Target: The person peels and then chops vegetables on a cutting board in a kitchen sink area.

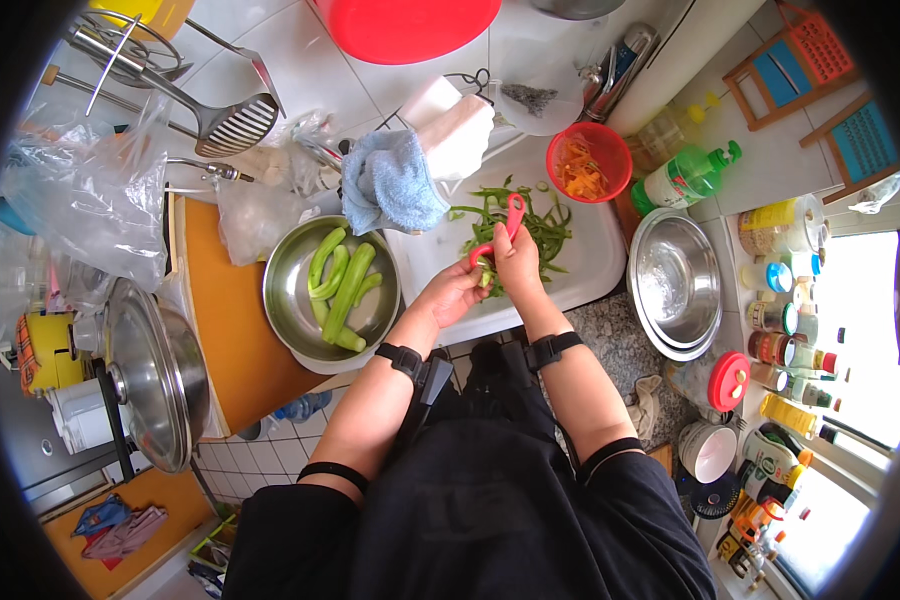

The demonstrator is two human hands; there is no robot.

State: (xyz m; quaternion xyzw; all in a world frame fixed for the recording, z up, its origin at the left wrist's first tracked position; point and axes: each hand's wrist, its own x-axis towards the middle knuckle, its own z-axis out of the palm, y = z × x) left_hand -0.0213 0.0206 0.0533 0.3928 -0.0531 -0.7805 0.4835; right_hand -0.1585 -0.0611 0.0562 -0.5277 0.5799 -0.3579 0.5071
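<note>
Above a white sink (pixel 594 259), my right hand (pixel 521 264) is closed around a red-handled peeler (pixel 516 212). My left hand (pixel 448 298) pinches a small piece of green vegetable (pixel 486 279), mostly hidden by my fingers. The peeler's head meets the piece between my two hands. Long green peelings (pixel 549 236) lie heaped in the sink below them. To the left, a stainless steel pot (pixel 281 319) holds several peeled, pale green gourds (pixel 351 291), long and slightly curved.
A blue cloth (pixel 390 180) hangs just beyond my left hand. Behind the sink stand a red strainer (pixel 555 176) with orange shreds and a green pump bottle (pixel 679 180). Nested steel basins (pixel 675 281) sit at the right, near jars (pixel 772 316) along the window. A lidded pan (pixel 146 375) is far left.
</note>
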